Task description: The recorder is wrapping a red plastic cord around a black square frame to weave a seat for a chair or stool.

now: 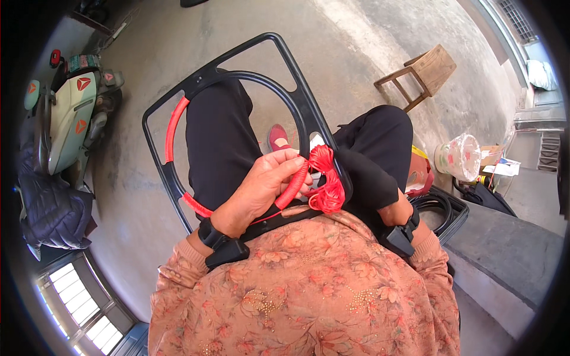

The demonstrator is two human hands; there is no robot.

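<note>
A black frame (301,95) with a round ring inside it lies across my lap. Stretches of the ring are wound with red cord (173,133). My left hand (267,184) is bare and pinches the ring at a tightly wound red section (293,188) on its near right side. Beside that spot is a looped bundle of red cord (328,193). My right hand (367,179), in a black glove, is closed at the bundle by the frame's right corner; its fingertips are mostly hidden. A thin red strand runs under my left wrist.
At left stands a pale green scooter (74,113) with a dark padded jacket (56,204) near it. A wooden stool (432,70) is at far right. A clear plastic-covered bucket (457,157), more black frames (454,207) and a grey ledge (504,249) are to my right.
</note>
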